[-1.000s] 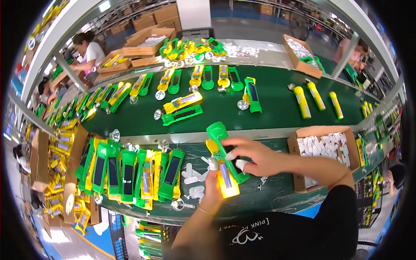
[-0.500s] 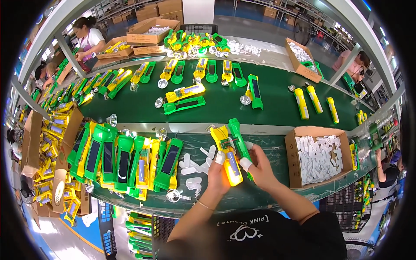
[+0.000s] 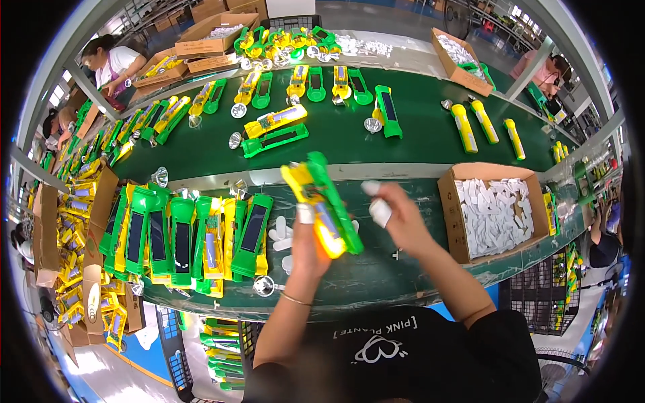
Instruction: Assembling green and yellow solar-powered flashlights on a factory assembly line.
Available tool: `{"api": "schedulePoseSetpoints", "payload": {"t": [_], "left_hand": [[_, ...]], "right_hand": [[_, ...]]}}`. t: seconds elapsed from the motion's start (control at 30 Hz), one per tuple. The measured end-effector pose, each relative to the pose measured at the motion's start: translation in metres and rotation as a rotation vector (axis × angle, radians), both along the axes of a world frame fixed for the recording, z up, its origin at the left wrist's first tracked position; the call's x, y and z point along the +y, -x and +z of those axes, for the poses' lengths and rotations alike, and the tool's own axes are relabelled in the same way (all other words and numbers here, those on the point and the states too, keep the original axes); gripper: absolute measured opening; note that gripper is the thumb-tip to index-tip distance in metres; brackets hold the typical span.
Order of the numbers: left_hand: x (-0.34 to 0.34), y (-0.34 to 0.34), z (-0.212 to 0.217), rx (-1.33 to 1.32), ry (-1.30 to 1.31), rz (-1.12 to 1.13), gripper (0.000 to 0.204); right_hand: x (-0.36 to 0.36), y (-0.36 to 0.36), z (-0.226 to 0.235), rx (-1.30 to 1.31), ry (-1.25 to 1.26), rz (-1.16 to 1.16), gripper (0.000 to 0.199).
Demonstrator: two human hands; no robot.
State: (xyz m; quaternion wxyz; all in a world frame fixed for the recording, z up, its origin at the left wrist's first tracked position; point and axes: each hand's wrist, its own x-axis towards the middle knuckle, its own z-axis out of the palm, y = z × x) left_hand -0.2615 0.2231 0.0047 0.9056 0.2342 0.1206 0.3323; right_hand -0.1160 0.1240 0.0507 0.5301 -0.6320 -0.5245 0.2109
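My left hand (image 3: 310, 248) is closed around the lower part of an opened flashlight. Its yellow half (image 3: 306, 183), with exposed wiring and a glowing lower end, lies alongside its green half (image 3: 334, 198), the pair tilted with their tops to the left. To the right, my right hand (image 3: 406, 218) is apart from the flashlight, slightly blurred, thumb and finger spread with nothing visible between them. White coverings wrap fingertips on both hands. Left of my left hand, a row of green-and-yellow flashlights (image 3: 181, 242) with dark panels leans together, beside loose white plastic pieces (image 3: 281, 232).
An open cardboard box of white plastic parts (image 3: 497, 215) stands at right. Another box (image 3: 94, 235), at left, overflows with yellow housings. Beyond the bench, a green conveyor (image 3: 222, 148) carries flashlight halves with reflectors and closed yellow flashlights (image 3: 463, 127). Other people work at both sides.
My right hand has let go of the green half and moved away to the right. The left hand has shifted left with both halves, now closer together. The whole view has shifted slightly.
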Motion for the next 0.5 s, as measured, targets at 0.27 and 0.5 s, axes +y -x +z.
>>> {"api": "schedulePoseSetpoints", "payload": {"t": [0.27,0.5], "left_hand": [[0.019,0.03,0.026,0.255,-0.25,0.297,0.044],[0.001,0.022,0.015,0.328,-0.211,0.26,0.051]], "right_hand": [[0.009,0.007,-0.031,-0.586,0.275,0.069,0.04],[0.017,0.022,-0.044,-0.32,0.494,-0.012,0.042]]}}
